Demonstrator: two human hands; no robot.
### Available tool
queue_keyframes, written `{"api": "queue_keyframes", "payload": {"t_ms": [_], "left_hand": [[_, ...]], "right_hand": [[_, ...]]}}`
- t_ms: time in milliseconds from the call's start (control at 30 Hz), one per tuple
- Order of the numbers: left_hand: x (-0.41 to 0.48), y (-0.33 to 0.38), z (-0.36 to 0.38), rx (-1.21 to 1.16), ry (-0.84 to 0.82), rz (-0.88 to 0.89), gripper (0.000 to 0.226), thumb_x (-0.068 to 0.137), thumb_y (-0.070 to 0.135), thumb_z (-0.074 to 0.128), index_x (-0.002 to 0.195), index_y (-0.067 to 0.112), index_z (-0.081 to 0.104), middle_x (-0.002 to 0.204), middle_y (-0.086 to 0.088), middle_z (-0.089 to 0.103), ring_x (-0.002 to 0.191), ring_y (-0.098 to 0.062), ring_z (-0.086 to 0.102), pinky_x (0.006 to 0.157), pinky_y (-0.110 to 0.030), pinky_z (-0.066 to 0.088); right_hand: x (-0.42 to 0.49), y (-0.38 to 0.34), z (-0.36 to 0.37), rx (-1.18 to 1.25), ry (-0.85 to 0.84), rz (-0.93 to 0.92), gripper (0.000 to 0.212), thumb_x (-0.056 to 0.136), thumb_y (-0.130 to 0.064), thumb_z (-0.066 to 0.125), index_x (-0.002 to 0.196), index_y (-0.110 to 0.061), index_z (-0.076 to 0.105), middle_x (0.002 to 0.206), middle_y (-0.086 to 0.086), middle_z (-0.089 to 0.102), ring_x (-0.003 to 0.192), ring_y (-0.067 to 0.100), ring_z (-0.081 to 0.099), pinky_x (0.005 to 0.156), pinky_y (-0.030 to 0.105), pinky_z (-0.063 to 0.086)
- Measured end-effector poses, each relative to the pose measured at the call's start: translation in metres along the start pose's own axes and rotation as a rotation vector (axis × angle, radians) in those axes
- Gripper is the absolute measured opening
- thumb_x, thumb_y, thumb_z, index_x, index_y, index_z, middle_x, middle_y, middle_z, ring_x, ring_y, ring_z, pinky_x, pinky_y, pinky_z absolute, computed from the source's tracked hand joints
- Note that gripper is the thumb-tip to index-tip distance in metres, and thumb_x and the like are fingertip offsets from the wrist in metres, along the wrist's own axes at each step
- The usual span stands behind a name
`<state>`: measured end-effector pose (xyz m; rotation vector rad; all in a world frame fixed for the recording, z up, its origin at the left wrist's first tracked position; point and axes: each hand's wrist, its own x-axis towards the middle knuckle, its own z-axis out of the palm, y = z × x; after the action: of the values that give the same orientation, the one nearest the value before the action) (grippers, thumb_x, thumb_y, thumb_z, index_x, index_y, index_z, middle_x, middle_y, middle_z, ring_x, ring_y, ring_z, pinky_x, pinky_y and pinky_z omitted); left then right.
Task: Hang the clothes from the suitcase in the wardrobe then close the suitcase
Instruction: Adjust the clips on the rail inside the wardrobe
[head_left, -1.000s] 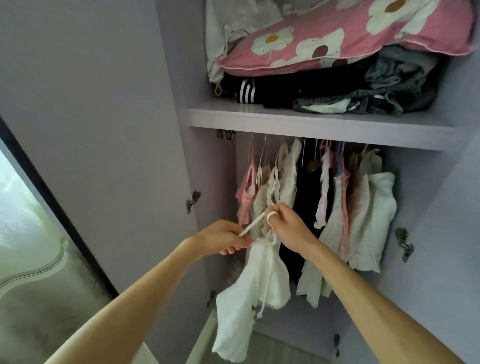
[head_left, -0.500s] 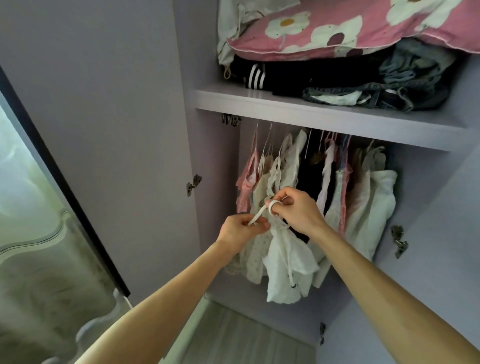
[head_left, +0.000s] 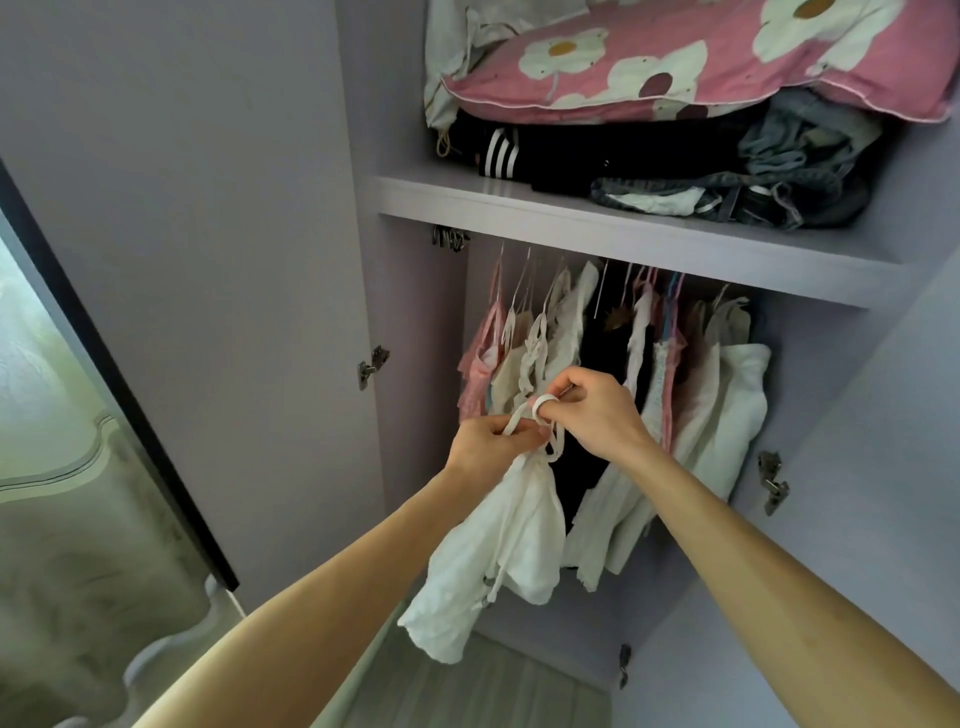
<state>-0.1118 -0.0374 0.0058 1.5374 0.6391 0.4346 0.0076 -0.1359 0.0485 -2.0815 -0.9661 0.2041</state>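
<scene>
A white strappy garment (head_left: 498, 545) hangs down from both my hands in front of the open wardrobe (head_left: 623, 236). My left hand (head_left: 493, 441) pinches one end of its white strap (head_left: 519, 418). My right hand (head_left: 597, 410) has the strap looped around a finger, and the rest of the strap runs down to the bunched cloth. Behind my hands, several white, cream and pink clothes (head_left: 561, 338) hang on hangers from the rail under the shelf. The suitcase is out of view.
The shelf carries a pink flowered pillow (head_left: 701, 62) on folded dark clothes and jeans (head_left: 753, 171). The left wardrobe door (head_left: 208, 234) stands open, with a hinge (head_left: 373, 366) on the inner wall. A pale carved panel (head_left: 62, 441) lies at the far left.
My hands have stayed together on the strap in front of the hanging clothes. The garment's cloth has swung and hangs lower below my hands. The view has shifted slightly.
</scene>
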Motion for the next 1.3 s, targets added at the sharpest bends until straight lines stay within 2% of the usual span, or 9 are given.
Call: {"api": "queue_keyframes", "payload": {"t_ms": [300, 433, 600, 667, 767, 967, 1067, 1200, 1300], "left_hand": [[0.008, 0.005, -0.03, -0.194, -0.118, -0.15, 0.014, 0.084, 0.015, 0.059, 0.078, 0.017, 0.071, 0.085, 0.001, 0.068, 0.065, -0.012, 0.051, 0.06, -0.025, 0.035], [0.016, 0.02, -0.043, -0.203, -0.248, -0.159, 0.017, 0.08, 0.012, 0.057, 0.095, 0.005, 0.06, 0.077, -0.003, 0.064, 0.059, -0.013, 0.042, 0.054, -0.024, 0.028], [0.02, 0.056, -0.048, 0.553, -0.15, 0.027, 0.021, 0.079, 0.014, 0.076, 0.085, 0.016, 0.056, 0.067, 0.006, 0.061, 0.058, -0.007, 0.053, 0.05, -0.018, 0.037], [0.025, 0.063, -0.048, 0.805, 0.035, 0.156, 0.016, 0.081, 0.022, 0.069, 0.08, 0.025, 0.053, 0.069, 0.009, 0.063, 0.066, -0.012, 0.059, 0.054, -0.025, 0.041], [0.045, 0.066, -0.058, 0.79, 0.275, 0.272, 0.012, 0.086, 0.026, 0.057, 0.087, 0.031, 0.046, 0.069, 0.008, 0.064, 0.068, -0.018, 0.06, 0.058, -0.034, 0.048], [0.101, 0.076, -0.109, 1.336, 0.216, 0.475, 0.017, 0.099, 0.033, 0.043, 0.116, 0.029, 0.044, 0.099, 0.004, 0.067, 0.085, -0.031, 0.066, 0.072, -0.038, 0.054], [0.145, 0.079, -0.139, 1.536, 0.243, 0.562, 0.025, 0.098, 0.031, 0.044, 0.123, 0.026, 0.042, 0.118, 0.0, 0.061, 0.103, -0.03, 0.064, 0.081, -0.039, 0.052], [0.206, 0.085, -0.173, 1.848, 0.244, 0.547, 0.048, 0.096, 0.034, 0.049, 0.141, 0.023, 0.037, 0.151, -0.008, 0.039, 0.141, -0.029, 0.032, 0.114, -0.049, 0.027], [0.246, 0.083, -0.191, 2.047, 0.257, 0.506, 0.057, 0.1, 0.038, 0.043, 0.151, 0.02, 0.03, 0.16, -0.017, 0.023, 0.151, -0.033, 0.009, 0.119, -0.058, 0.003]], "right_hand": [[0.005, 0.026, -0.006, 0.074, -0.231, 0.067, 0.019, 0.089, -0.034, 0.071, 0.086, -0.016, 0.075, 0.069, -0.008, 0.06, 0.065, 0.007, 0.054, 0.065, 0.023, 0.041], [0.007, 0.028, -0.008, 0.416, -0.362, 0.182, 0.017, 0.092, -0.028, 0.069, 0.084, -0.014, 0.075, 0.067, -0.004, 0.056, 0.066, 0.01, 0.05, 0.06, 0.023, 0.043], [0.027, 0.014, -0.007, 0.609, -0.489, 0.232, 0.004, 0.091, -0.022, 0.07, 0.088, -0.019, 0.071, 0.093, 0.002, 0.068, 0.095, 0.017, 0.063, 0.08, 0.033, 0.046], [0.037, 0.004, 0.001, 0.683, -0.538, 0.248, 0.003, 0.089, -0.014, 0.07, 0.092, -0.015, 0.069, 0.09, 0.003, 0.071, 0.086, 0.015, 0.066, 0.076, 0.032, 0.047], [0.052, -0.011, 0.018, 0.637, -0.492, 0.237, 0.006, 0.089, -0.013, 0.07, 0.089, -0.015, 0.064, 0.077, -0.001, 0.068, 0.07, 0.011, 0.063, 0.065, 0.028, 0.045], [0.112, -0.029, 0.055, 0.618, -0.343, 0.213, 0.01, 0.084, -0.006, 0.073, 0.087, -0.007, 0.063, 0.068, 0.008, 0.063, 0.052, 0.014, 0.054, 0.047, 0.022, 0.041], [0.153, -0.038, 0.073, 0.54, -0.336, 0.191, 0.01, 0.081, -0.009, 0.076, 0.081, -0.015, 0.068, 0.075, 0.007, 0.067, 0.063, 0.014, 0.062, 0.056, 0.025, 0.046], [0.224, -0.033, 0.096, 0.447, -0.19, 0.182, 0.015, 0.08, -0.018, 0.076, 0.094, -0.019, 0.071, 0.09, 0.003, 0.071, 0.089, 0.022, 0.067, 0.078, 0.039, 0.052], [0.281, -0.025, 0.116, 0.308, -0.092, 0.178, 0.024, 0.085, -0.023, 0.072, 0.108, -0.02, 0.063, 0.108, 0.003, 0.068, 0.104, 0.02, 0.064, 0.097, 0.041, 0.051]]}}
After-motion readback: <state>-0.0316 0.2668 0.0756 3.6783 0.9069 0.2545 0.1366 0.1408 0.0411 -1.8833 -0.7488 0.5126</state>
